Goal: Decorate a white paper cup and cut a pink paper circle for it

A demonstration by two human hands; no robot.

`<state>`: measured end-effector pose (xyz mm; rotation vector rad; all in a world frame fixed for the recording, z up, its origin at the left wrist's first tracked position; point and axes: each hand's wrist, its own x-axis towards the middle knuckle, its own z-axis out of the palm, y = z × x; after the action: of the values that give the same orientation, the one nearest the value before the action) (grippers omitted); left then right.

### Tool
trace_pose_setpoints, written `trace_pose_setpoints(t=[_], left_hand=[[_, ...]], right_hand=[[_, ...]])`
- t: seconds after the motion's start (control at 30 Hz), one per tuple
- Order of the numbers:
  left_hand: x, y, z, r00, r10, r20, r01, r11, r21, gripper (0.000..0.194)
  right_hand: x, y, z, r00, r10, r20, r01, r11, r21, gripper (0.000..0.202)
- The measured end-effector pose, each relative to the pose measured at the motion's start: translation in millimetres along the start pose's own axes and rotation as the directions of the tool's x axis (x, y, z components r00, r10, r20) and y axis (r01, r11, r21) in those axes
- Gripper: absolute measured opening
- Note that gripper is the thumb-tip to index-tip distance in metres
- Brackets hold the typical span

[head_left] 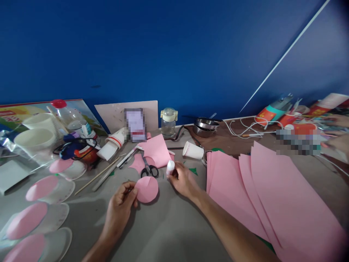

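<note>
Between the thumb and fingers of my left hand (124,198) is the edge of a round pink paper disc (147,190), which shows a crease near its top. My right hand (181,178) grips a small white glue stick (170,167), held upright just right of the disc. Black-handled scissors (149,171) lie on the grey table right behind the disc. Their blades are partly over pink paper scraps (137,162). A larger pink paper piece (156,150) lies behind the scissors.
Several paper cups with pink discs (43,188) line the left side. Large pink sheets (283,189) cover the right. A white cup (193,150) lies on its side. Behind stand a glass jar (168,123), metal bowls (205,127) and a phone (135,125). Another person's hand (338,143) shows far right.
</note>
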<state>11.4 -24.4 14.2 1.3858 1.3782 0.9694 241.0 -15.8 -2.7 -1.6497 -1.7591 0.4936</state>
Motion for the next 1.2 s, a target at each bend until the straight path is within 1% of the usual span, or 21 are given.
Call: trace_pose_setpoints(t=[0.07, 0.17, 0.23, 0.33, 0.43, 0.6, 0.67, 0.73, 0.77, 0.8, 0.83, 0.87, 0.9, 0.93, 0.97, 1.0, 1.07, 1.1, 1.13, 1.2], left_hand=[[-0.3, -0.8, -0.8, 1.000, -0.002, 0.000, 0.002, 1.000, -0.007, 0.028], [-0.8, -0.4, -1.7, 1.000, -0.018, -0.007, 0.018, 1.000, -0.025, 0.028], [-0.8, 0.1, -2.0, 0.999, -0.030, -0.015, 0.030, 0.999, -0.038, 0.028], [-0.2, -0.8, -1.9, 0.999, -0.034, -0.019, 0.032, 0.997, -0.066, 0.026], [0.5, -3.0, -1.8, 0.999, -0.047, -0.015, 0.045, 0.994, -0.100, 0.026], [1.4, -6.5, -1.8, 0.998, -0.067, -0.016, 0.064, 0.990, -0.127, 0.026], [1.9, -8.1, -1.5, 0.997, -0.079, -0.008, 0.077, 0.984, -0.161, 0.026], [2.1, -9.3, -0.8, 0.996, -0.091, 0.019, 0.093, 0.969, -0.228, 0.026], [2.0, -9.6, -0.3, 0.995, -0.093, 0.038, 0.099, 0.958, -0.268, 0.026], [1.6, -9.7, 0.2, 0.994, -0.093, 0.060, 0.107, 0.946, -0.307, 0.026], [1.0, -9.5, 0.7, 0.992, -0.095, 0.082, 0.117, 0.932, -0.342, 0.026], [0.2, -9.3, 1.2, 0.990, -0.096, 0.102, 0.127, 0.920, -0.371, 0.026], [-0.8, -9.2, 1.7, 0.988, -0.099, 0.121, 0.139, 0.910, -0.392, 0.025], [-2.0, -9.1, 2.3, 0.985, -0.106, 0.138, 0.154, 0.902, -0.404, 0.025], [-3.2, -9.4, 2.9, 0.982, -0.114, 0.154, 0.168, 0.897, -0.409, 0.024], [-4.3, -10.0, 3.5, 0.978, -0.120, 0.169, 0.181, 0.894, -0.410, 0.024], [-6.3, -11.9, 4.8, 0.973, -0.125, 0.195, 0.196, 0.895, -0.402, 0.023], [-7.0, -12.9, 5.3, 0.971, -0.123, 0.204, 0.197, 0.898, -0.394, 0.023], [-7.7, -13.6, 5.7, 0.970, -0.120, 0.210, 0.195, 0.903, -0.382, 0.024], [-8.7, -13.3, 6.0, 0.972, -0.118, 0.202, 0.183, 0.921, -0.344, 0.027]], right_hand=[[-0.9, -5.0, -2.7, 0.999, 0.042, -0.009, -0.043, 0.996, -0.079, 0.010], [-0.9, -14.2, -12.5, 0.990, 0.138, -0.015, -0.138, 0.970, -0.199, 0.019], [0.2, -18.3, -21.5, 0.978, 0.203, 0.042, -0.185, 0.944, -0.272, 0.027], [2.0, -19.1, -33.0, 0.938, 0.297, 0.177, -0.220, 0.907, -0.359, 0.036], [2.1, -16.6, -38.8, 0.908, 0.339, 0.247, -0.231, 0.895, -0.382, 0.034], [-1.1, -18.2, -44.4, 0.883, 0.342, 0.320, -0.220, 0.906, -0.362, 0.029], [-3.9, -22.6, -44.8, 0.876, 0.293, 0.384, -0.198, 0.943, -0.269, 0.025], [-8.1, -29.2, -40.8, 0.858, 0.197, 0.475, -0.196, 0.979, -0.053, 0.021], [-10.7, -33.2, -36.7, 0.845, 0.144, 0.515, -0.219, 0.972, 0.088, 0.020], [-13.5, -37.2, -31.5, 0.831, 0.095, 0.548, -0.259, 0.938, 0.229, 0.021], [-16.4, -41.2, -25.3, 0.824, 0.072, 0.562, -0.317, 0.880, 0.353, 0.026], [-19.2, -44.6, -18.7, 0.817, 0.072, 0.572, -0.385, 0.806, 0.449, 0.034], [-21.7, -47.4, -12.0, 0.818, 0.073, 0.570, -0.427, 0.741, 0.518, 0.040], [-23.9, -49.2, -5.7, 0.829, 0.076, 0.553, -0.446, 0.688, 0.573, 0.042], [-25.6, -50.2, 0.0, 0.850, 0.087, 0.519, -0.440, 0.657, 0.612, 0.039], [-26.8, -50.3, 4.7, 0.878, 0.097, 0.470, -0.414, 0.648, 0.639, 0.034], [-28.0, -49.0, 11.5, 0.924, 0.116, 0.363, -0.344, 0.666, 0.662, 0.023], [-28.2, -48.1, 13.6, 0.937, 0.122, 0.327, -0.319, 0.682, 0.659, 0.022], [-28.3, -47.5, 15.0, 0.943, 0.124, 0.309, -0.305, 0.693, 0.653, 0.021], [-28.4, -47.3, 16.3, 0.940, 0.128, 0.316, -0.311, 0.700, 0.643, 0.019]])
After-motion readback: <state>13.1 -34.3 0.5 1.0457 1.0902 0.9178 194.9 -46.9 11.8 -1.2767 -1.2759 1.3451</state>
